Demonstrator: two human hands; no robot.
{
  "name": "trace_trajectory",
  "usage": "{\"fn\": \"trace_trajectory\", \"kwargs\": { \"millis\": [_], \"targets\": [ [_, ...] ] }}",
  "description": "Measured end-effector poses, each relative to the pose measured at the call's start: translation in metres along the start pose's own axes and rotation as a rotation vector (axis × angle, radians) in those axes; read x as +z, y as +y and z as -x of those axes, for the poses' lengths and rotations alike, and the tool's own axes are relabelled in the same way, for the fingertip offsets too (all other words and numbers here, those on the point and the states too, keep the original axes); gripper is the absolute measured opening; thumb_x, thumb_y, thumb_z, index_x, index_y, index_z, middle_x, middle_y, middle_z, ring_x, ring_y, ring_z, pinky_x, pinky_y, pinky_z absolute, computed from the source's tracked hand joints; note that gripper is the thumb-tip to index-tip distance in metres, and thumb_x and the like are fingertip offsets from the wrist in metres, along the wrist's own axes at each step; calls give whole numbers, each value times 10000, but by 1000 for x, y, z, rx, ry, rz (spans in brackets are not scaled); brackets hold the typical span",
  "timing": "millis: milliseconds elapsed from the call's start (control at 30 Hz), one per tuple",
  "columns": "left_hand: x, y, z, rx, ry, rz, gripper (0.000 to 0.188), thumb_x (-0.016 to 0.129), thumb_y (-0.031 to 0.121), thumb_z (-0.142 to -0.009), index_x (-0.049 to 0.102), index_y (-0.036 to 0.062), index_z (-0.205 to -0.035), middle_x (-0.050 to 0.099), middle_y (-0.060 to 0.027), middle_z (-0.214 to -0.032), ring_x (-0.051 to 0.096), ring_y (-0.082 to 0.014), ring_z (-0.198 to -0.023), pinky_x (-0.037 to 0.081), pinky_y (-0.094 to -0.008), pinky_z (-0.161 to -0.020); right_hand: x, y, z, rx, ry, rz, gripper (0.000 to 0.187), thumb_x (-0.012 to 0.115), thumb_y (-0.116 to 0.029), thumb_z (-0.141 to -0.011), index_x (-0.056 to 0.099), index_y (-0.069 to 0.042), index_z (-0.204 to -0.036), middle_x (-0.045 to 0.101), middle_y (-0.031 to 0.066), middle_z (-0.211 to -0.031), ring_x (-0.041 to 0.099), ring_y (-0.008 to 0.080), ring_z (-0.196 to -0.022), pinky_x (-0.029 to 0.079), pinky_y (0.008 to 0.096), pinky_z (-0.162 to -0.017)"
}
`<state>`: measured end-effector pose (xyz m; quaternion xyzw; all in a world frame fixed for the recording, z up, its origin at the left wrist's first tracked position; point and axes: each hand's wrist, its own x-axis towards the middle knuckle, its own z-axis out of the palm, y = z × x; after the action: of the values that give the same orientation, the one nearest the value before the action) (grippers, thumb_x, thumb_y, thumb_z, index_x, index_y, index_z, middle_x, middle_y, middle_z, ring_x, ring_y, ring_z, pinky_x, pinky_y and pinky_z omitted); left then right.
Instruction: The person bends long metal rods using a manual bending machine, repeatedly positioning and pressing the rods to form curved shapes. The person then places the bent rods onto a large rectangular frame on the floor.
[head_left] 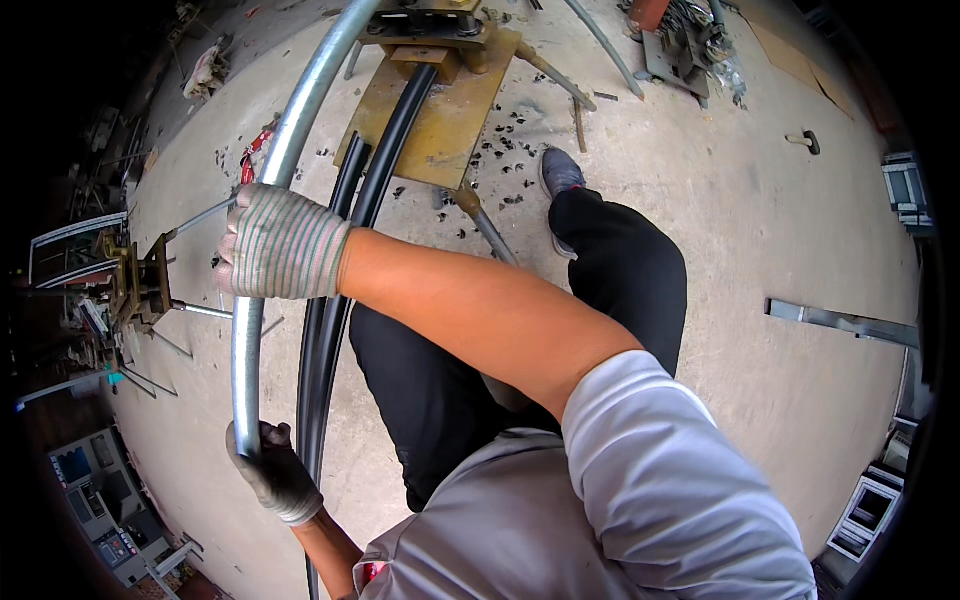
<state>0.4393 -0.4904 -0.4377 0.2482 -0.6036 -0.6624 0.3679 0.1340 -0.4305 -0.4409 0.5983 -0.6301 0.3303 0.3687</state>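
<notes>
A long galvanized steel pipe (292,113) runs down the left of the head view, bending slightly in the fisheye picture. My right hand (285,245), in a striped work glove, reaches across my body and is closed around its middle. Lower down, my left hand (272,474), in a dirty glove, grips the pipe's near end. Just right of the pipe, dark tubes (370,200) run lengthwise toward a yellowish metal stand (425,120). Some of their length is hidden behind my right wrist.
Small dark scraps (490,160) are scattered by the stand's legs. A hammer (805,141) lies on the floor at the far right, and a metal profile (840,322) juts in nearer. On the left stand another metal stand (140,275) and a grey machine panel (110,505).
</notes>
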Motion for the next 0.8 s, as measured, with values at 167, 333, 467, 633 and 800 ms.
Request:
{"fn": "trace_trajectory", "kwargs": {
  "millis": [167, 333, 467, 633, 800],
  "targets": [
    [-6, -8, -15, -26, 111, -90, 402, 533, 444, -1075, 612, 91, -902, 550, -12, -709, 473, -121, -627, 430, -299, -700, 1, -6, 2, 51, -34, 46, 129, 673, -206, -837, 597, -227, -735, 597, -58, -684, 677, 170, -737, 505, 350, -789],
    [-14, -9, -24, -73, 280, -234, 471, 493, 462, -1070, 453, 164, -707, 346, 17, -535, 319, -128, -473, 409, -313, -608, -6, -11, 7, 117, 68, 46, 124, 668, -175, -813, 585, -208, -727, 586, -36, -711, 654, 178, -806, 497, 360, -889],
    [-8, -6, -25, -55, 352, -270, 413, 486, 424, -1054, 416, 178, -730, 294, 32, -529, 295, -112, -469, 416, -301, -573, -16, -12, 11, 129, 55, 22, 74, 664, -165, -806, 607, -172, -759, 604, -10, -766, 642, 192, -867, 481, 381, -977],
    [-28, 11, -37, 193, 366, -490, 131, 554, 172, -1004, 540, 89, -903, 460, -13, -646, 487, -128, -549, 447, -279, -556, -43, -21, 11, 224, 167, -7, 82, 645, -133, -831, 682, -103, -897, 656, 23, -905, 652, 210, -962, 492, 399, -1008],
    [-46, 62, -74, 376, 381, -325, 236, 610, 75, -986, 602, 16, -1215, 574, -43, -803, 554, -167, -577, 516, -248, -541, -64, -32, 34, 308, 242, -69, 171, 616, -146, -869, 700, -64, -994, 676, 64, -981, 656, 238, -1038, 497, 434, -1052]
  ]
}}
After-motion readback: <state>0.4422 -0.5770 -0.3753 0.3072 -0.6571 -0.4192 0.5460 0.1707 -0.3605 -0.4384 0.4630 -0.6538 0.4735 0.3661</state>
